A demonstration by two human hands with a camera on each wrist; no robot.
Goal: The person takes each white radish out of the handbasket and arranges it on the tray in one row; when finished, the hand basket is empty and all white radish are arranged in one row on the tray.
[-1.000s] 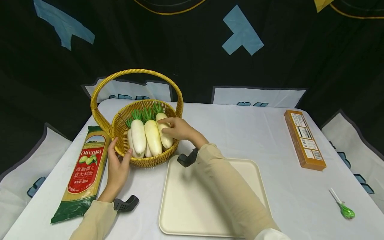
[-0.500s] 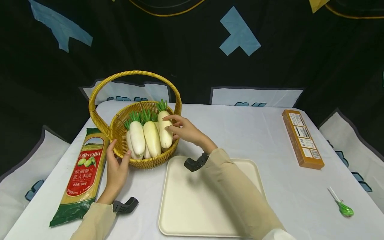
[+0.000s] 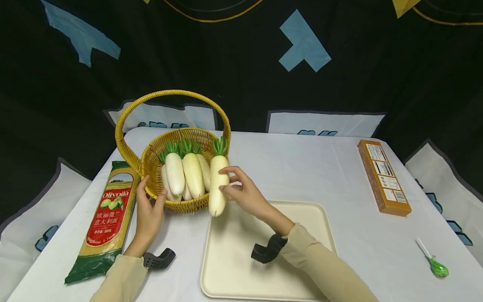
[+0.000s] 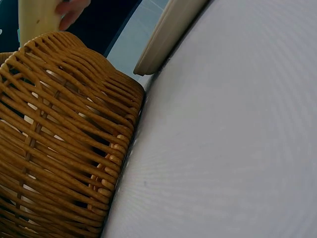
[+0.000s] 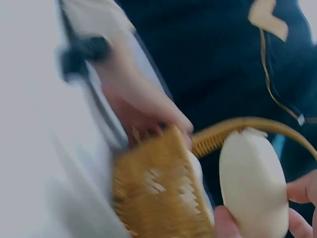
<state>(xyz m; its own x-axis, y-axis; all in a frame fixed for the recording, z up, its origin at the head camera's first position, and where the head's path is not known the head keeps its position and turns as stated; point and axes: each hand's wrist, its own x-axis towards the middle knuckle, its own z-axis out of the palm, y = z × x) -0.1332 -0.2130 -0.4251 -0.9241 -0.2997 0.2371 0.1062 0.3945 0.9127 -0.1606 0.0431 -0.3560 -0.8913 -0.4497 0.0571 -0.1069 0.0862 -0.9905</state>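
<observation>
Radish (image 3: 217,186) pinched by right fingers (image 3: 235,170) hangs near tray (image 3: 226,260); left fingers (image 3: 141,193), spread, touch basket (image 3: 188,205)

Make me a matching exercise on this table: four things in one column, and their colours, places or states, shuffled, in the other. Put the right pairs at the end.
Things
1. Rightmost radish
2. Basket
3. Tray
4. Pasta packet

Descriptions
A. Cream, rectangular, with rounded corners
B. Woven, touched by the left hand
C. Red, gold and green, left of the basket
D. Pinched by the fingers of the right hand

Right pairs: 1-D, 2-B, 3-A, 4-C
</observation>
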